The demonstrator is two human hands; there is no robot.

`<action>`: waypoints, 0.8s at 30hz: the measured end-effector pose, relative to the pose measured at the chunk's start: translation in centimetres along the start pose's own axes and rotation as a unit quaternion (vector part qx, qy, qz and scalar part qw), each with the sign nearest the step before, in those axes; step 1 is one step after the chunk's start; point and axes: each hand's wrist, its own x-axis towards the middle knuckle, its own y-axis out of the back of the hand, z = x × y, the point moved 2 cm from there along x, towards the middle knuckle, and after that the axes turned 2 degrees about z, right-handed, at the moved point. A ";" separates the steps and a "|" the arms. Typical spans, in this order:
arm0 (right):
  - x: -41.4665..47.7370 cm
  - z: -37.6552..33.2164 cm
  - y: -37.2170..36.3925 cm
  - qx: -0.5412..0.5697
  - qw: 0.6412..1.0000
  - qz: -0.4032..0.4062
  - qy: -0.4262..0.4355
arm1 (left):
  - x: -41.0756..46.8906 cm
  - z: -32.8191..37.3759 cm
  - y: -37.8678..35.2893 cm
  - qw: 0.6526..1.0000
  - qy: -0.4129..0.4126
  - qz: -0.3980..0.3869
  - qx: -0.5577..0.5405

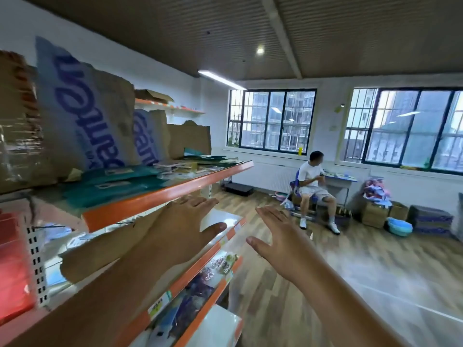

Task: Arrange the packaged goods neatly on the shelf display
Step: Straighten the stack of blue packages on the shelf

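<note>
- my left hand [185, 229] is flat, fingers straight and spread, holding nothing, just below the orange edge of the top shelf [160, 195]
- my right hand [278, 244] is flat too, fingers apart, empty, beside the left one and out over the aisle floor
- teal packages [117, 182] lie flat on the top shelf, in front of torn cardboard boxes [82, 108] with blue print
- more packaged goods [215, 269] lie on the lower shelves behind orange rails with price tags, too blurred to name
- cardboard piece [100, 254] on the middle shelf, behind my left forearm
- red item [12, 259] far left, can't tell what it is
- seated person [313, 181] by the windows, well apart from the shelves
</note>
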 end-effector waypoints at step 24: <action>31.0 8.4 -16.1 0.039 0.995 0.003 0.094 | 22.8 -8.1 -17.0 0.986 0.063 0.024 0.151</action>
